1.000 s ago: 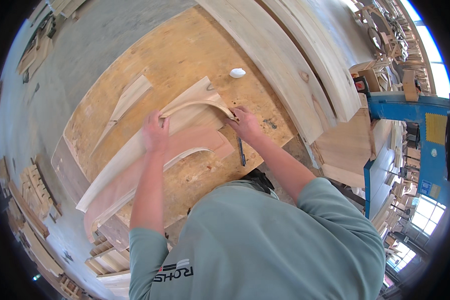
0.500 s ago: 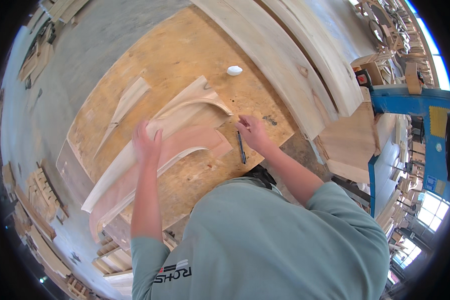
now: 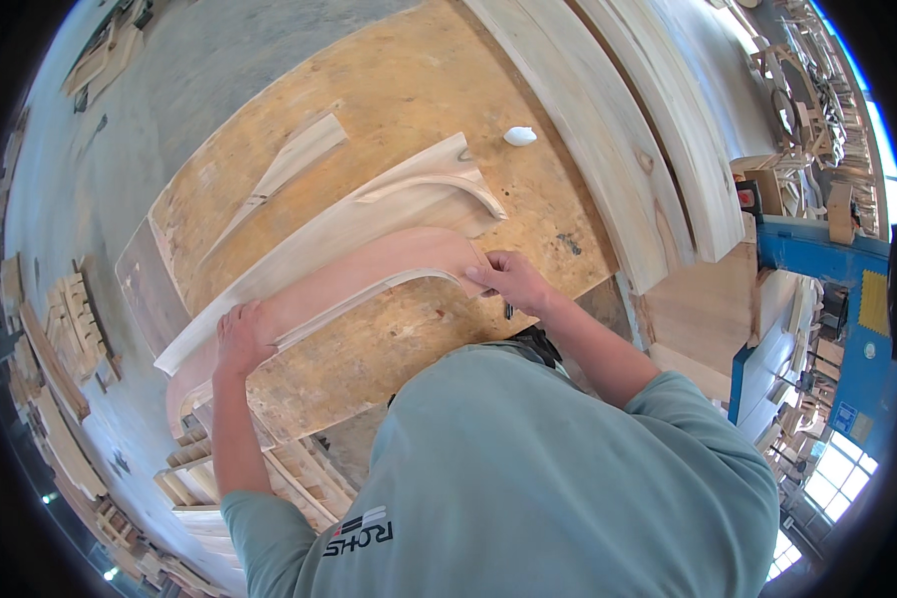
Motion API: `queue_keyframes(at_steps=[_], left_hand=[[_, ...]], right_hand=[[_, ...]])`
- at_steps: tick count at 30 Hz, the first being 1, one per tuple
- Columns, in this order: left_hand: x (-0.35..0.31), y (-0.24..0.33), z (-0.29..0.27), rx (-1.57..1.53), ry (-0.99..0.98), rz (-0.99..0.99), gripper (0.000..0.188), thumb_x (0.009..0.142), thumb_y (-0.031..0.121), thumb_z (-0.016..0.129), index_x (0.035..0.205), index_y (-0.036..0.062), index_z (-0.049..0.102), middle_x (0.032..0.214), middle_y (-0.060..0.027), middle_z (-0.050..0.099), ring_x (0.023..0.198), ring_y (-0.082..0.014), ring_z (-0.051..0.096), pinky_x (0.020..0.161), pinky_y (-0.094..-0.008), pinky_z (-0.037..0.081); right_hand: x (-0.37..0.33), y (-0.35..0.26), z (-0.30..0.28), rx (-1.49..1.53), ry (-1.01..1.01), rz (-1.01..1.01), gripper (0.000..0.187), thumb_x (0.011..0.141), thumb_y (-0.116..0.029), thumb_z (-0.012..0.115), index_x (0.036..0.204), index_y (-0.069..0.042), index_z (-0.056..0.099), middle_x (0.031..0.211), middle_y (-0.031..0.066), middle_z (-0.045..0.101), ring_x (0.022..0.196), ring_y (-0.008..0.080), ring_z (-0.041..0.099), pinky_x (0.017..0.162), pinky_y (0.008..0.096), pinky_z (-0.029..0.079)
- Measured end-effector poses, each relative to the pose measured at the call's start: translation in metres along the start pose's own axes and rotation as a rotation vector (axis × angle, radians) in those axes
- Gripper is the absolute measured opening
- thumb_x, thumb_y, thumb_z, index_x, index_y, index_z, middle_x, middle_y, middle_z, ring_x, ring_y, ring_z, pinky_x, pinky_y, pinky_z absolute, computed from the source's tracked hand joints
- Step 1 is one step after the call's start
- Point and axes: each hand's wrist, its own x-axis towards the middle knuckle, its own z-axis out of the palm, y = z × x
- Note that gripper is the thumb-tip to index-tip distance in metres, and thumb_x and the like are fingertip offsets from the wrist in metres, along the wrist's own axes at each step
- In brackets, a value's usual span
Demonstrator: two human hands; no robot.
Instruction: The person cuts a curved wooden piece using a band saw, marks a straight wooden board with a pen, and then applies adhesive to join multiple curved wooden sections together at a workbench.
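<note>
A curved, reddish thin wooden panel [image 3: 374, 267] lies in front of me. My right hand [image 3: 513, 281] pinches its right end, thumb on top. Toward the panel's left part, my left hand [image 3: 244, 337] grips it with the fingers laid over its face. Just beyond it, alongside, rests a longer pale curved wooden board [image 3: 299, 244] with a raised curved edge at its right end. A dark pen [image 3: 509, 311] is mostly hidden beneath my right wrist.
The worn plywood tabletop [image 3: 409, 80] also carries a narrow tapered offcut [image 3: 304, 154] and a small white object [image 3: 519, 136]. Long thick planks [image 3: 618, 149] run along the right. A blue machine frame [image 3: 807, 254] stands beyond them. Stacked wood [image 3: 194, 478] sits below left.
My right hand has left the pen's side and taken hold of the reddish panel's right end. My left hand has moved left and nearer, from the pale board onto the panel.
</note>
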Motion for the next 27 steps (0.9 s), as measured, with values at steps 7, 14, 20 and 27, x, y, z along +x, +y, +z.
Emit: queue_keyframes(at_steps=[7,14,20,27], left_hand=[[-0.018,0.001,0.003,-0.088,0.256,0.04,0.074,0.064,0.014,0.084,0.13,0.0062,0.051,0.123,-0.0183,0.058,0.12,-0.041,0.054,0.106,-0.052,0.041],[0.003,0.013,-0.022,-0.075,0.403,0.079,0.072,0.067,0.014,0.081,0.131,0.0057,0.051,0.122,-0.019,0.06,0.119,-0.0409,0.056,0.106,-0.0511,0.042],[0.034,0.002,-0.012,-0.097,0.331,0.034,0.079,0.065,0.016,0.085,0.135,0.0047,0.05,0.127,-0.0193,0.061,0.125,-0.0388,0.055,0.111,-0.05,0.04],[0.041,0.007,-0.014,-0.066,0.279,-0.012,0.092,0.065,0.02,0.088,0.144,0.0029,0.043,0.138,-0.02,0.057,0.133,-0.0384,0.05,0.115,-0.0485,0.037]], right_hand=[[-0.005,-0.005,-0.006,-0.332,0.126,-0.123,0.041,0.095,-0.038,0.073,0.101,0.002,0.07,0.087,0.0078,0.068,0.073,0.0138,0.059,0.063,0.0304,0.048],[0.009,-0.04,-0.02,-0.798,0.457,-0.593,0.055,0.095,-0.038,0.069,0.13,0.004,0.064,0.131,0.0254,0.06,0.116,0.0374,0.06,0.098,0.0443,0.049],[0.041,-0.034,-0.025,-0.905,0.454,-0.609,0.061,0.096,-0.038,0.067,0.137,0.006,0.056,0.139,0.0273,0.056,0.125,0.0399,0.057,0.104,0.0455,0.047],[0.043,-0.034,-0.014,-0.657,0.447,-0.471,0.06,0.098,-0.034,0.063,0.144,0.002,0.051,0.137,0.0261,0.057,0.123,0.0398,0.058,0.105,0.0443,0.046]])
